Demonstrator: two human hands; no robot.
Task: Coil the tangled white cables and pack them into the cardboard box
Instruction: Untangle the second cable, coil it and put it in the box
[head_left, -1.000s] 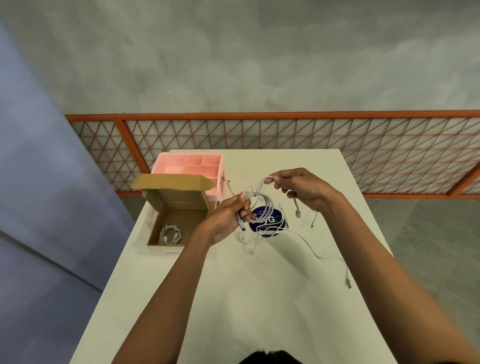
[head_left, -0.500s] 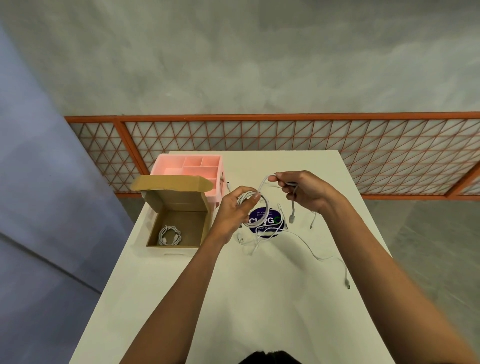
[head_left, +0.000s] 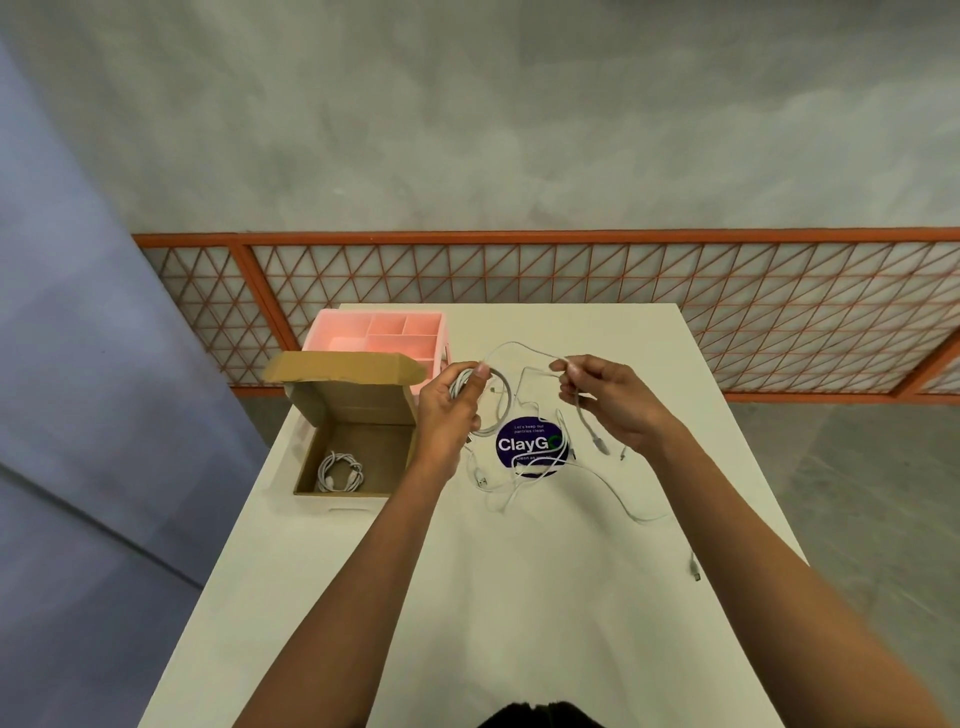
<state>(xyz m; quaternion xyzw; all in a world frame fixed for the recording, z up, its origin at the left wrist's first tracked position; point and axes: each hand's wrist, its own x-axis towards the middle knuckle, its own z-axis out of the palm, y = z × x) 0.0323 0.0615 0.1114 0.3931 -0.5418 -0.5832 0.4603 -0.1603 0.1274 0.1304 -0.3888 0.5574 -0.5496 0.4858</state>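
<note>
Curling round the cable coil (head_left: 506, 405), left grip (head_left: 447, 410) half-hides it (right grip (head_left: 613, 400) pinches strand (head_left: 524, 345)).

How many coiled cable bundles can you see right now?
2. One finished coil lies in the cardboard box; one part-wound coil is gripped in the left hand, its free end pinched by the right hand. More cable lies loose on the table, uncoiled.

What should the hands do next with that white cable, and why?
Probably the right hand should bring the strand it pinches over to the coil the left hand grips, adding one more loop, since loose cable hangs from the right hand toward the table.
</note>
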